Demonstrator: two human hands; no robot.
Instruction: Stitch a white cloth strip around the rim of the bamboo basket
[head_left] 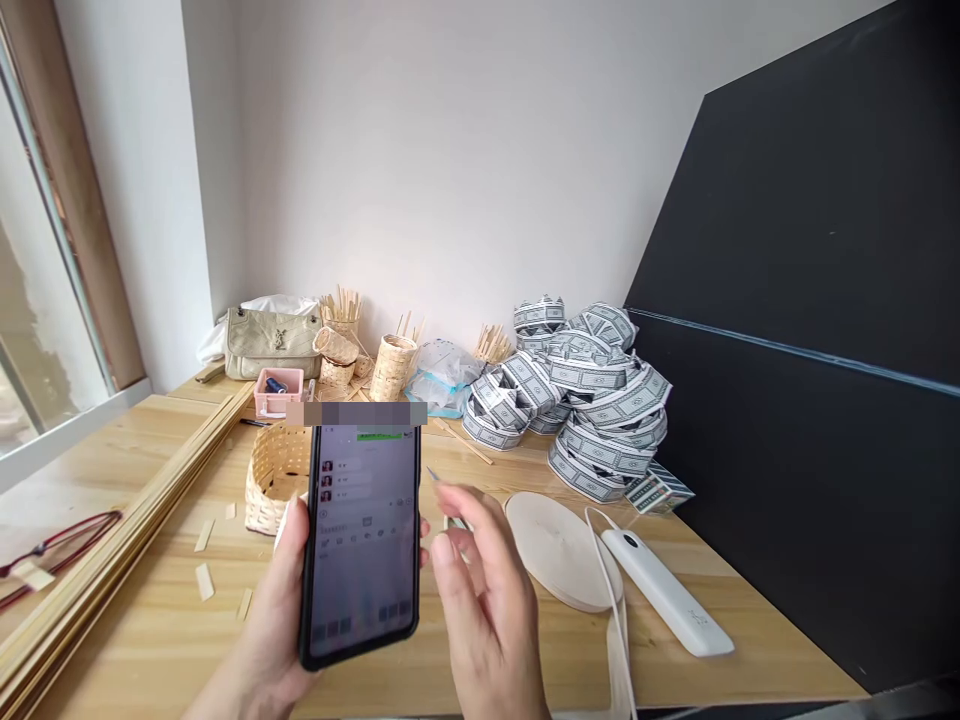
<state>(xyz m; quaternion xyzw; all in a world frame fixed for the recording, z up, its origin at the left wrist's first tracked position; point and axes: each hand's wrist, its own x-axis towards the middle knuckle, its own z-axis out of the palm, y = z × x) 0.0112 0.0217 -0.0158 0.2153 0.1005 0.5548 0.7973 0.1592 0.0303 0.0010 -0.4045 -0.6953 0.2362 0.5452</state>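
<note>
Left hand (274, 610) grips a smartphone (360, 540) upright at 6 o'clock; right hand (484, 590) stands half-open at 5 o'clock, any held item unclear.

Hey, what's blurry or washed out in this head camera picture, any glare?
Head view: the right hand is soft with motion blur; the phone screen looks hazy and washed out; a pixelated bar sits over the phone's top edge; the window is overexposed.
</note>
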